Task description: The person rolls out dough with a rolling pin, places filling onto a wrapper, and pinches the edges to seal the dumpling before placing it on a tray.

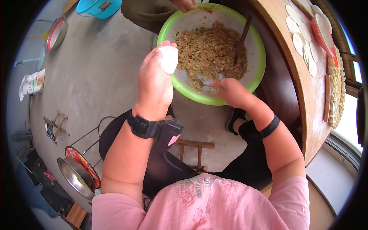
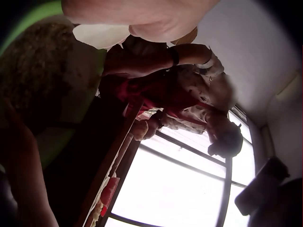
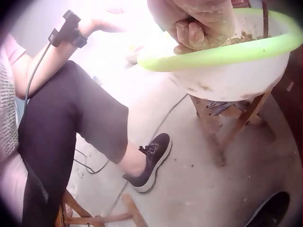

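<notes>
My left hand [image 1: 155, 80] holds a round, pale dough wrapper [image 1: 169, 59] by the left rim of a large green-rimmed basin [image 1: 180, 89]. In the left wrist view the wrapper [image 2: 99, 36] juts out flat beside the hand. A chopped, brownish-green filling [image 1: 211, 50] covers much of the basin's bottom. At the near side, my right hand [image 1: 234, 92] grips the handle of a metal spoon [image 1: 201, 82], its bowl end down at the filling's near edge. In the right wrist view, this hand [image 3: 199, 28] is over the basin rim with its fingers curled; the spoon is hidden there.
Another person's hand [image 1: 184, 4] is at the basin's far rim. A dark stick [image 1: 243, 36] leans in the filling. On the right, a wooden table [image 1: 283, 34] bears several wrappers [image 1: 299, 43], a red-edged strainer [image 1: 324, 34] and rows of dumplings [image 1: 336, 96]. Wooden legs [image 3: 215, 132] stand under the basin.
</notes>
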Action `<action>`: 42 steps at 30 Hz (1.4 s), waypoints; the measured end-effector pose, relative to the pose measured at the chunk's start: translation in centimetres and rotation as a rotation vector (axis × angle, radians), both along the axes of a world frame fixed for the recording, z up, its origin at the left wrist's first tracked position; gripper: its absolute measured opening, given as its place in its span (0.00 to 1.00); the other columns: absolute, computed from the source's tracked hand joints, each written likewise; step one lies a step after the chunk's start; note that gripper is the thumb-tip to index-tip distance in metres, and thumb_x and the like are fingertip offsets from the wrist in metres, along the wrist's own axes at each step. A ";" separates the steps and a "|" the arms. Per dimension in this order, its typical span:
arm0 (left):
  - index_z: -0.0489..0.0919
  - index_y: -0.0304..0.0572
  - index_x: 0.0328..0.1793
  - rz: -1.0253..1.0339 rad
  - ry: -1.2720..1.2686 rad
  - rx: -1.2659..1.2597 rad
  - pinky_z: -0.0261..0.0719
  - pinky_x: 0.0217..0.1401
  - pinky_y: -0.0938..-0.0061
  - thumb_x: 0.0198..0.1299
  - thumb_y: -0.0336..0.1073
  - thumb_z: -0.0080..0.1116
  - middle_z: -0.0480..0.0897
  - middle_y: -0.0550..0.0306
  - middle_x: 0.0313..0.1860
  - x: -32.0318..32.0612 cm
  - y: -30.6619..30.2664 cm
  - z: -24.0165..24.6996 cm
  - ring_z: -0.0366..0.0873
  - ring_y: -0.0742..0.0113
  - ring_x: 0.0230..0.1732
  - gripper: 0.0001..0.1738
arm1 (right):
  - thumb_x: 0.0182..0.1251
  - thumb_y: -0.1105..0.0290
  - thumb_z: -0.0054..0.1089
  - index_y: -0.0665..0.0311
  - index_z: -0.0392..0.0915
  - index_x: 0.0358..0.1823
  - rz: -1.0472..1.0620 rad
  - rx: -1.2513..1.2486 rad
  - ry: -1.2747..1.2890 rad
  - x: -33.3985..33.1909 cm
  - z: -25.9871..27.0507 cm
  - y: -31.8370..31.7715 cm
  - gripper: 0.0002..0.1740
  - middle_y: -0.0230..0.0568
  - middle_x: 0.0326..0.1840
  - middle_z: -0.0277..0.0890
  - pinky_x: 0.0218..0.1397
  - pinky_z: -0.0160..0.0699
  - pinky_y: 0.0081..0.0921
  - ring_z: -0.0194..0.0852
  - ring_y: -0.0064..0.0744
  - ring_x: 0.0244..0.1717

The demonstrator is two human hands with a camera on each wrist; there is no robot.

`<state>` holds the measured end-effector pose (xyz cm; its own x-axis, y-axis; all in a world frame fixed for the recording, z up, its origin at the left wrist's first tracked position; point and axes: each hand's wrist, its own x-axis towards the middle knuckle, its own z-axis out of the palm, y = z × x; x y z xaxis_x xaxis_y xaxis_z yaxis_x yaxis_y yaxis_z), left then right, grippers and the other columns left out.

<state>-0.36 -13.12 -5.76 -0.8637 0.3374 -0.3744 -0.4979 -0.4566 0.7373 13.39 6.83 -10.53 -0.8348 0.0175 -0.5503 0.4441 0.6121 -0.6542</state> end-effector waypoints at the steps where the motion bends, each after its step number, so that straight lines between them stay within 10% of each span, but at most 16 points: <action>1: 0.68 0.22 0.71 0.002 -0.001 -0.001 0.71 0.74 0.60 0.78 0.36 0.41 0.75 0.34 0.66 0.0 0.1 -0.1 0.74 0.51 0.68 0.24 | 0.70 0.76 0.47 0.66 0.79 0.64 -0.075 -0.088 -0.070 -0.2 0.2 0.1 0.23 0.39 0.36 0.80 0.41 0.75 0.30 0.77 0.33 0.35; 8: 0.67 0.23 0.71 0.099 -0.014 -0.040 0.70 0.75 0.59 0.78 0.38 0.39 0.76 0.36 0.66 -0.4 0.3 -1.4 0.74 0.50 0.68 0.25 | 0.72 0.76 0.47 0.68 0.76 0.67 -0.454 -0.588 -0.221 -1.5 4.3 0.9 0.23 0.21 0.33 0.72 0.28 0.54 0.12 0.55 0.10 0.26; 14: 0.67 0.28 0.72 -0.051 -0.310 0.265 0.69 0.76 0.55 0.80 0.40 0.32 0.75 0.39 0.68 0.8 1.8 -0.4 0.73 0.49 0.70 0.25 | 0.73 0.75 0.48 0.65 0.76 0.67 -0.531 -0.826 -0.028 -1.4 7.8 0.8 0.23 0.21 0.40 0.73 0.42 0.62 0.10 0.61 0.10 0.35; 30: 0.64 0.28 0.72 -0.021 -0.362 0.376 0.66 0.78 0.51 0.81 0.57 0.20 0.72 0.36 0.68 1.2 2.3 1.1 0.69 0.42 0.72 0.37 | 0.67 0.85 0.51 0.58 0.79 0.66 -0.063 0.165 0.701 -0.4 4.7 -1.7 0.27 0.44 0.38 0.71 0.46 0.77 0.33 0.73 0.42 0.39; 42: 0.65 0.27 0.72 -0.056 -0.341 0.357 0.66 0.78 0.52 0.79 0.63 0.19 0.74 0.34 0.67 0.7 1.9 1.4 0.70 0.40 0.71 0.43 | 0.65 0.85 0.53 0.61 0.79 0.65 -0.055 0.151 0.800 -1.1 6.9 -1.1 0.26 0.43 0.38 0.73 0.43 0.78 0.34 0.74 0.44 0.38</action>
<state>0.30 -11.18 -4.40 -0.6893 0.5383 -0.4849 -0.7143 -0.6167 0.3307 12.31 5.76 -3.67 -0.9699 0.0966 0.2235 -0.0901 0.7101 -0.6983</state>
